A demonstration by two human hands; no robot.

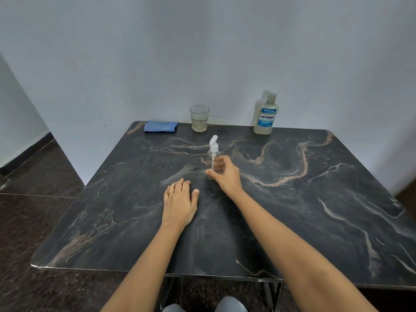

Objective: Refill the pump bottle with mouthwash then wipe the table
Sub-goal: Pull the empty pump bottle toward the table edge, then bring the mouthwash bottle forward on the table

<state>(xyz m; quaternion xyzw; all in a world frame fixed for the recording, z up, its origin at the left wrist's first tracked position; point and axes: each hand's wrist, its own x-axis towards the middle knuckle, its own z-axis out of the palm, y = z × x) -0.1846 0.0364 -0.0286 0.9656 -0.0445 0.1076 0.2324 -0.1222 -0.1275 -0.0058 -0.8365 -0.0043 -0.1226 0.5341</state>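
Three containers are seen on the table [315,199], and none has been opened, so the task is judged to be at its very start: the pump bottle [212,154] is only being taken in hand. It stands upright near the middle of the table, somewhat towards the far edge, with its white pump head [213,141] screwed on. Its lower body is gripped by the right hand [225,176], the fingers being curled round the far side and the thumb pressed against the near side at the base. The left hand [180,203] is laid palm down on the table just beside and nearer than the bottle, its fingers relaxed and nothing held.

The pump bottle is clear and appears to be empty; only the dip tube is made out inside. The mouthwash bottle [266,115] is set at the far edge, towards the right corner, with its cap on and a pale liquid inside; the exact level cannot be told. A glass [199,118] is placed at the middle of the far edge, with a little pale liquid in its lower part. A folded blue cloth [160,126] is kept at the far left corner for the wiping.

Next, the pump head would need to be unscrewed, for which the free left hand is likely required while the body is steadied.
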